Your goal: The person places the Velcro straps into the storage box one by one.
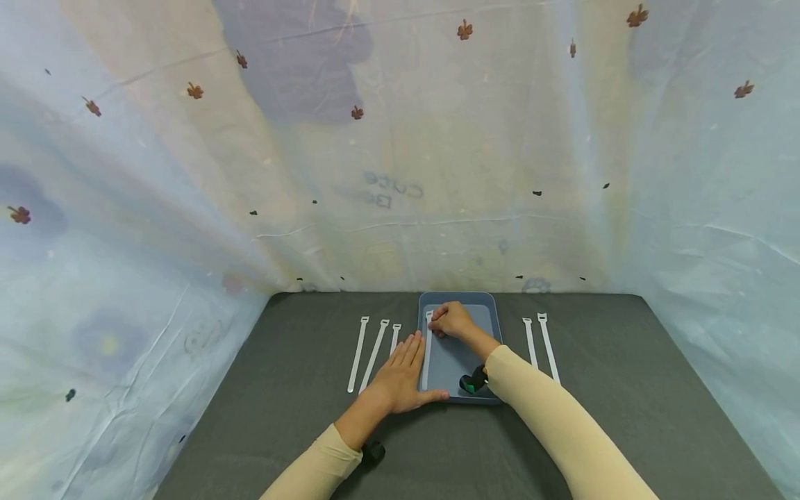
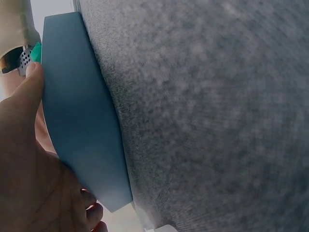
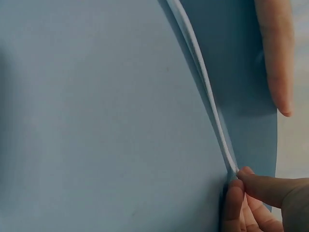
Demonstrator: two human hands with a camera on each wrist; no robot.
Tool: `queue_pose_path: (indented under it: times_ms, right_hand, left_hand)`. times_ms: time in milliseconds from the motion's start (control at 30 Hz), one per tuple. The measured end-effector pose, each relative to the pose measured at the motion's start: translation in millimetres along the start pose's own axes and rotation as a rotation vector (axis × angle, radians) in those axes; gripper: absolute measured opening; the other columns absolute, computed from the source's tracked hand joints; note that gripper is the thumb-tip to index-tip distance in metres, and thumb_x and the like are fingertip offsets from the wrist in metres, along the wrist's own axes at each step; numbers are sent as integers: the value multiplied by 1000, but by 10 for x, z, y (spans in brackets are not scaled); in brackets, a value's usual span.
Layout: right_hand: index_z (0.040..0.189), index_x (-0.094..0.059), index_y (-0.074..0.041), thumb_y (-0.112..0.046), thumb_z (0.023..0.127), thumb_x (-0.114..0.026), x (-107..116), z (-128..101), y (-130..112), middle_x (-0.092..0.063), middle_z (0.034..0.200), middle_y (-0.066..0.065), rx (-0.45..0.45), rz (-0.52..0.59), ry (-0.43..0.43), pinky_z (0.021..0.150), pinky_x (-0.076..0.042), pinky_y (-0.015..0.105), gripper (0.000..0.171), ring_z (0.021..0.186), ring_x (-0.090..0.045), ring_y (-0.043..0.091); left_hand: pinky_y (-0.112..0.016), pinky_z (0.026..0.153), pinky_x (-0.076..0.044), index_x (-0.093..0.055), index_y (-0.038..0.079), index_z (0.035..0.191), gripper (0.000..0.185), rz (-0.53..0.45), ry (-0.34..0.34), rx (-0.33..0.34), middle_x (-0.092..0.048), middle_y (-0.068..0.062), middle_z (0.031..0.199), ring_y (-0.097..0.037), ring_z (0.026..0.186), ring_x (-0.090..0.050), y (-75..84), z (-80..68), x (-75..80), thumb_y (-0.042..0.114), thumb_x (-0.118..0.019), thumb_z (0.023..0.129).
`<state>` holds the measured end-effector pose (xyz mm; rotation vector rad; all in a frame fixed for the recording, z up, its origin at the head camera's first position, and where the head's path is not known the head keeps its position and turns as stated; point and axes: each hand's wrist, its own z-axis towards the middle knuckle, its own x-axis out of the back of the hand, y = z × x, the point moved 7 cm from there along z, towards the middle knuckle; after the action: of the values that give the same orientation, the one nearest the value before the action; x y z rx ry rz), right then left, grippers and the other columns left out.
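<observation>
Strap (image 1: 427,351) lying along the left side of the tray (image 1: 481,305) looks light and floppy (probably easy to bend), pinched at its far end by right hand (image 1: 451,321), while left hand (image 1: 400,375) rests flat and open on the tray's edge.

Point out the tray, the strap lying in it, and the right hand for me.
tray (image 1: 484,306): head view, bare far right corner of its floor.
strap (image 1: 426,361): head view, middle of its length.
right hand (image 1: 451,321): head view, back of the hand, pinching the strap's far end.
</observation>
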<state>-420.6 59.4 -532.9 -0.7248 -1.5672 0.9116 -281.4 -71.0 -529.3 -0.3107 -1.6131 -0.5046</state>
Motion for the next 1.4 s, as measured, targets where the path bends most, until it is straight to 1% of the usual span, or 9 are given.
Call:
queue_pose_path:
  times_ms: [200,367,467,567,700,900,1033,1200,1400]
  right_hand:
    - [95,-73,5,0,92,-83,17,-14,-5,-73,72,8,5,-20,11,54,-56,24,12,56,-65,11]
    - [96,-74,6,0,92,-83,32,-19,4,-74,75,10,15,-9,9,55,-57,25,12,57,-66,12]
    - [98,-74,7,0,92,-83,48,-39,-4,-76,79,14,30,4,-5,58,-60,28,13,61,-70,17]
    - [102,-74,8,-2,94,-81,87,-71,-29,-77,84,16,28,31,-24,61,-61,31,15,69,-75,28]
    - [109,-72,11,-2,97,-77,190,-136,-102,-77,90,19,49,66,-53,68,-63,36,18,81,-76,40]
    - [117,-71,8,-7,101,-75,338,-262,-170,-76,101,20,60,98,-103,83,-65,50,21,96,-74,44]
    - [121,-71,6,-11,104,-72,472,-364,-182,-74,113,29,70,119,-123,90,-63,56,24,105,-72,49]
    - [121,-71,4,-14,106,-70,674,-446,-134,-73,115,31,105,101,-91,91,-62,57,23,105,-72,50]
    - [123,-69,3,-17,108,-68,883,-581,-66,-73,116,28,96,90,-55,95,-61,58,25,107,-71,49]
  left_hand:
    - [-46,134,-17,-13,-1,171,119,40,-19,15,-9,-19,180,-34,166,-11,12,17,6,85,-48,97]
    - [-45,134,-17,-13,0,171,119,43,-27,19,-8,-18,180,-33,166,-11,16,25,-4,86,-48,96]
    - [-44,134,-16,-13,0,171,120,41,-25,19,-8,-18,180,-33,167,-11,15,29,-15,86,-47,96]
    - [-45,134,-17,-14,-1,171,120,34,-19,21,-9,-18,180,-33,166,-11,9,35,-28,86,-48,95]
    - [-45,134,-17,-15,-1,171,120,22,-11,22,-10,-19,180,-34,166,-12,-1,45,-39,85,-50,95]
    - [-48,134,-16,-14,-2,170,121,-11,-24,22,-8,-20,180,-36,166,-10,4,26,-20,86,-48,95]
    - [-48,134,-18,-15,-2,170,121,-11,-13,22,-9,-20,179,-35,166,-12,3,20,-17,86,-50,95]
    - [-46,134,-18,-15,-1,171,121,10,-3,30,-9,-18,180,-34,166,-12,-3,26,-16,86,-51,95]
    - [-45,134,-17,-14,0,171,122,17,-4,31,-9,-18,180,-33,166,-12,-4,34,-16,87,-51,94]
